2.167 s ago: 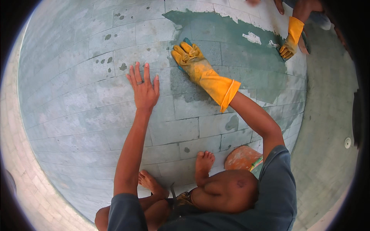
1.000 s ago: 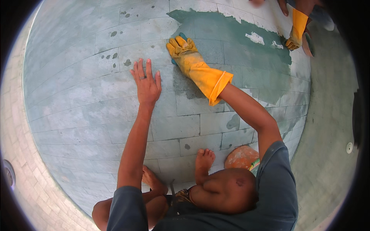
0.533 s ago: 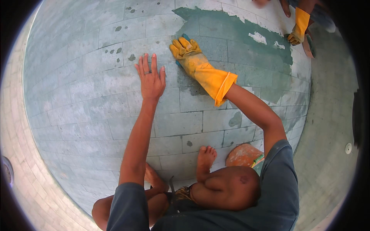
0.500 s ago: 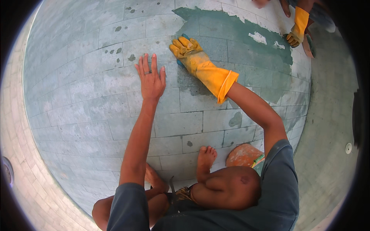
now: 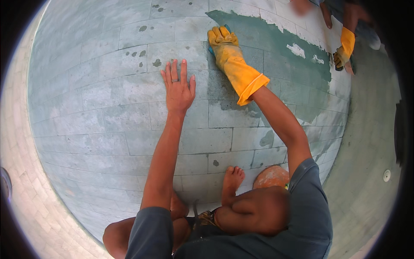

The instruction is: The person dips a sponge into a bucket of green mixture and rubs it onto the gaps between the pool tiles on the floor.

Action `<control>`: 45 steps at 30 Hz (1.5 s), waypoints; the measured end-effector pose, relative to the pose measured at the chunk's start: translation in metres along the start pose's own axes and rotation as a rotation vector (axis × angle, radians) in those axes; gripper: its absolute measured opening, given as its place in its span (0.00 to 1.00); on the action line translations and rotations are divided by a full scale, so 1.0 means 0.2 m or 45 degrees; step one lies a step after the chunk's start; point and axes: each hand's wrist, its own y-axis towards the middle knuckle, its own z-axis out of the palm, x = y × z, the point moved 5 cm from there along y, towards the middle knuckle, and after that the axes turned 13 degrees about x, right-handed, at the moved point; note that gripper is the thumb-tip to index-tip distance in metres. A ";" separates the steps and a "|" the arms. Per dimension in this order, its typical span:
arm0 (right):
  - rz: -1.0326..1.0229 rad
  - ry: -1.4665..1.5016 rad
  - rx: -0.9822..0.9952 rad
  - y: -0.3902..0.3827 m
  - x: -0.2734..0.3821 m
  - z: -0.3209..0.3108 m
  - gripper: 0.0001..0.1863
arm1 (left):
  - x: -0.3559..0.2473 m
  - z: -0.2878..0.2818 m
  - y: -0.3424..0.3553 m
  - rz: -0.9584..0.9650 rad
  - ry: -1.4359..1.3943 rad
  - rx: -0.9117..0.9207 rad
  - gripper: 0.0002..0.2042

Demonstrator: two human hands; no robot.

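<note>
My right hand (image 5: 223, 45) wears a long yellow rubber glove. It presses a teal pad (image 5: 211, 50) onto the pale grey-green tiles, fingers closed over it; only the pad's edges stick out beside the glove, so its exact kind is hidden. Damp, darker tile lies under and near the glove. To its left, my bare left hand (image 5: 179, 88) rests on the tiled surface (image 5: 133, 90), fingers outstretched and holding nothing, with a ring on one finger. A dark green wet patch (image 5: 276, 60) spreads to the right of the glove.
At the upper right a co-worker's yellow-gloved hand (image 5: 344, 52) works by the wet patch's edge. A reddish-orange rounded container (image 5: 271, 176) stands beside my right knee, partly hidden. Lower floor strips run along the left and right edges. A round drain cover (image 5: 387, 175) lies far right.
My gloved right hand has slid farther away across the tiles with the pad. My left hand stays nearly in place. The whole view has shifted slightly, and the co-worker's glove is a little nearer.
</note>
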 end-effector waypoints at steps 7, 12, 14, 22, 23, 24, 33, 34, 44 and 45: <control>0.063 0.139 0.037 0.11 -0.18 -0.14 0.29 | -0.02 0.00 0.02 0.057 -0.070 -0.089 0.30; 0.181 0.096 0.179 0.08 -0.33 -0.04 0.29 | 0.02 0.02 0.03 0.029 0.012 -0.072 0.30; 0.068 0.128 0.048 -0.11 -0.29 0.09 0.31 | -0.02 0.03 0.03 0.018 0.013 -0.046 0.30; -0.104 0.207 0.000 -0.06 -0.19 0.00 0.31 | -0.01 0.01 0.03 -0.074 0.044 0.078 0.29; -0.019 0.210 -0.032 0.05 -0.32 -0.03 0.31 | -0.04 0.03 0.05 -0.070 0.037 0.084 0.29; 0.069 0.212 -0.062 0.15 -0.47 -0.06 0.31 | -0.07 0.05 0.07 -0.063 0.030 0.094 0.29; -0.068 0.164 0.140 -0.27 -0.30 0.13 0.34 | -0.02 -0.01 0.07 -0.137 0.094 0.140 0.27; -0.151 0.131 0.105 -0.34 -0.26 0.13 0.33 | -0.02 0.00 0.07 -0.126 0.088 0.149 0.27; -0.046 0.222 0.046 0.50 -0.28 -0.22 0.32 | -0.02 0.00 0.09 -0.144 0.052 0.129 0.28; -0.002 0.225 0.066 0.59 -0.30 -0.26 0.32 | -0.01 0.00 0.08 -0.148 0.058 0.132 0.28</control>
